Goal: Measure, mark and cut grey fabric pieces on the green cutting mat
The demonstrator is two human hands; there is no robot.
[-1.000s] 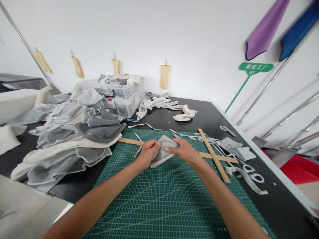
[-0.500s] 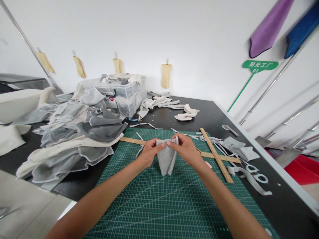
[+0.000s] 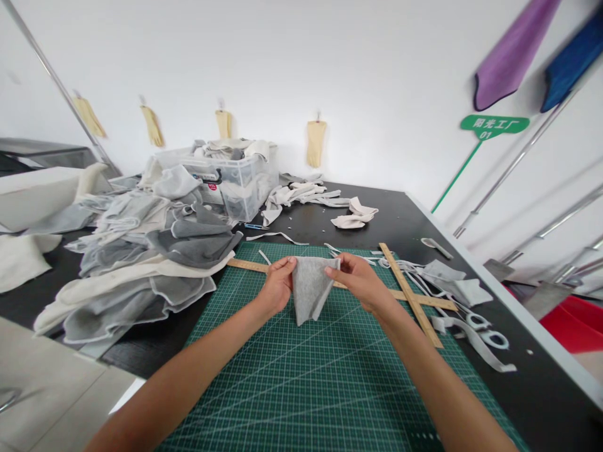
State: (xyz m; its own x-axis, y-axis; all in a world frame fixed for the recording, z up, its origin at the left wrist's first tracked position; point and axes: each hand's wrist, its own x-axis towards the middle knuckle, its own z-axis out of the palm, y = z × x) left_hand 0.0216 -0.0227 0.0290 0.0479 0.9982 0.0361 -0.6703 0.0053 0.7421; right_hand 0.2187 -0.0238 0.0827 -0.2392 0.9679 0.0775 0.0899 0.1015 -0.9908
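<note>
A small grey piece of fabric (image 3: 308,290) hangs over the green cutting mat (image 3: 301,383), held up by its top corners. My left hand (image 3: 277,285) pinches its left corner. My right hand (image 3: 360,281) pinches the right corner. The cloth narrows to a point that hangs just above the mat. Two wooden rulers (image 3: 412,295) lie crossed on the mat to the right of my right hand.
A heap of grey and cream fabric (image 3: 141,263) lies to the left of the mat. A clear plastic bin (image 3: 230,179) full of cloth stands behind it. Scissors (image 3: 485,329) and fabric strips lie at the right near the table edge. Gloves (image 3: 313,143) hang on the wall.
The cloth was bunched between my hands a second ago. I have lifted it and drawn my hands apart, so it now hangs spread by its top edge.
</note>
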